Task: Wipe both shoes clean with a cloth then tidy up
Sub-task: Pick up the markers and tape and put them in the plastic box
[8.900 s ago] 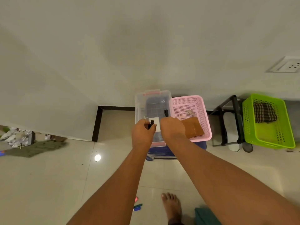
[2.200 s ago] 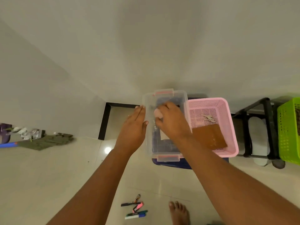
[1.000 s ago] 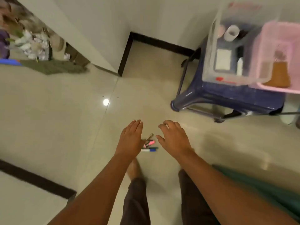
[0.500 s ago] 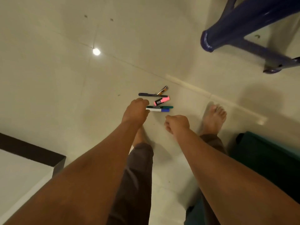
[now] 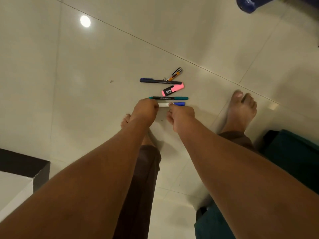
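Far to the left of your grip and nearer to you, a dark skirting edge point(image 5: 22, 165) with a white ledge point(image 5: 13, 188) below it closes that corner. Between this edge and your hands the pale floor tile point(image 5: 82, 94) lies open, with 1 bright lamp reflection point(image 5: 85, 21) well beyond.

Your left hand point(image 5: 145, 109) is down at the floor with its fingers curled, and it pinches the white end of the white marker point(image 5: 164, 105). Your left foot point(image 5: 125, 120) shows just behind this hand, and a dark trouser leg point(image 5: 143, 178) is under your forearm.

The white marker lies flat, with its blue cap to the right. Just beyond it, almost touching and parallel, lies the green pen point(image 5: 168, 97). Further beyond come the pink highlighter point(image 5: 172, 90), a little tilted, then the dark blue pen point(image 5: 160, 81), and last the orange nail clipper point(image 5: 175, 75), whose ring end is near that pen. These 4 things are close together, with bare tile around the group.

Your right hand point(image 5: 181, 116) is just beside the left one, fingers curled. 1 fingertip rests on the marker where the white body meets the cap; I cannot tell if this hand really grips it.

To the right of the grip stands your right foot point(image 5: 241, 111), apart from the pens. Nearer to you on that side a dark green object point(image 5: 293, 157) fills the edge of the view. Far beyond and to the right, a blue stool leg point(image 5: 246, 4) stands at the top edge.
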